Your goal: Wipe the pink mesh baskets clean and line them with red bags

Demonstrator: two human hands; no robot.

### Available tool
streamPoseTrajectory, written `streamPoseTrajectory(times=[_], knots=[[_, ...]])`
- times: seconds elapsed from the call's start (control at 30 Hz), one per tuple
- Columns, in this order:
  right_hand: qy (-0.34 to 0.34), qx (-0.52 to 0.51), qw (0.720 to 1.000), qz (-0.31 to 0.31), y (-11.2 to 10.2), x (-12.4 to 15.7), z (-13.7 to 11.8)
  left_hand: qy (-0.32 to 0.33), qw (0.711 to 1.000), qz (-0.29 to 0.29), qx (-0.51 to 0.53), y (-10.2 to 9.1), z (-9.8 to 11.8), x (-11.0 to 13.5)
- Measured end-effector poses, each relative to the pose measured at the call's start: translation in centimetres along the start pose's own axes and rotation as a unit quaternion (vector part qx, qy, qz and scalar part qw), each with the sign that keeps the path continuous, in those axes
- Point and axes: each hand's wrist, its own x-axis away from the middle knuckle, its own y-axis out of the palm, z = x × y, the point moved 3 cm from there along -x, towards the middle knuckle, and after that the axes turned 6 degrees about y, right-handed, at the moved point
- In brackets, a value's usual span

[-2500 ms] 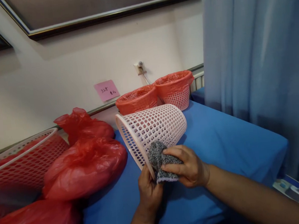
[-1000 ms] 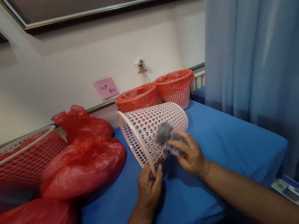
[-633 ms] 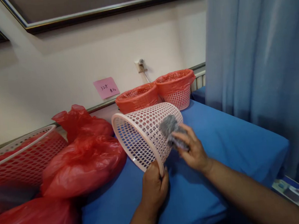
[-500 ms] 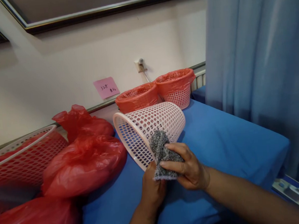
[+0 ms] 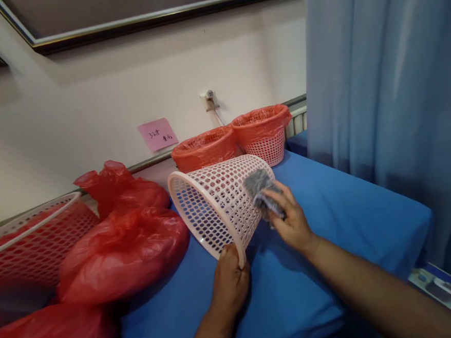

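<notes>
- The left hand (image 5: 230, 279) is closed on the rim of a pale pink mesh basket (image 5: 222, 182), with the fingers over the edge at its lowest, nearest part.
- The right hand (image 5: 293, 218) is partly curled, its fingers and thumb pinching a bunched gray cloth (image 5: 259, 182), which is slightly blurred.
- The cloth lies against the outer side of the basket, toward the base end.
- The basket is on its side between and beyond the two hands, its mouth facing left and toward the viewer, its base pointing right and away; whether its underside touches the surface cannot be told.
- Beneath is a surface (image 5: 347, 207) covered in smooth blue cloth, running back to the wall (image 5: 101, 100).
- Behind the held basket, two upright baskets stand side by side near the wall: a left lined basket (image 5: 205, 152) and a right lined basket (image 5: 266, 140), both with red plastic folded over their rims.
- To the left are three red plastic bags (image 5: 123, 256), bunched close together beside a larger mesh basket (image 5: 37, 244) with red plastic inside.
- On the wall are a pink note (image 5: 157, 134) with handwriting, a socket (image 5: 210, 101) with a plug, and dark-framed pictures (image 5: 168, 18).
- A blue curtain (image 5: 366, 87) hangs at the right.
</notes>
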Motion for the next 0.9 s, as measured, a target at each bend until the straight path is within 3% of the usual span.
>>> streamPoseTrajectory(times=[0.07,0.13,0.23,0.4,0.47,0.57,0.67,0.73,0.8,0.9], knots=[[-0.138,-0.023,0.988,-0.071,0.3,1.3,-3.2,0.007,1.0,0.004,0.008,0.0,0.0,0.0],[-0.228,-0.036,0.968,-0.101,0.2,2.0,-5.0,0.014,1.0,0.01,0.024,-0.2,0.3,0.0],[-0.28,-0.038,0.953,-0.11,0.0,2.1,-5.5,0.015,0.997,0.036,0.072,-0.6,1.2,0.1],[-0.317,-0.014,0.937,-0.144,0.5,2.7,-5.6,0.024,0.977,0.147,0.151,-1.6,1.9,0.7],[-0.262,0.012,0.959,-0.11,0.6,2.4,-4.8,0.013,0.975,0.158,0.153,-1.6,1.7,0.9],[-0.064,0.065,0.996,0.009,-0.1,0.8,-1.2,-0.001,0.98,0.148,0.135,-1.3,1.5,1.2],[0.142,0.092,0.98,0.106,-1.1,-1.0,3.5,0.027,0.988,0.107,0.104,-0.8,1.8,1.1],[0.176,0.09,0.973,0.115,-1.4,-1.5,4.6,0.042,0.993,0.083,0.075,-0.4,2.0,0.9],[0.092,0.072,0.99,0.075,-1.1,-1.3,3.1,0.046,0.995,0.069,0.047,-0.1,1.9,0.7],[-0.14,0.021,0.989,-0.041,-0.2,0.8,-1.9,0.051,0.996,0.063,0.04,0.1,1.4,0.5]])
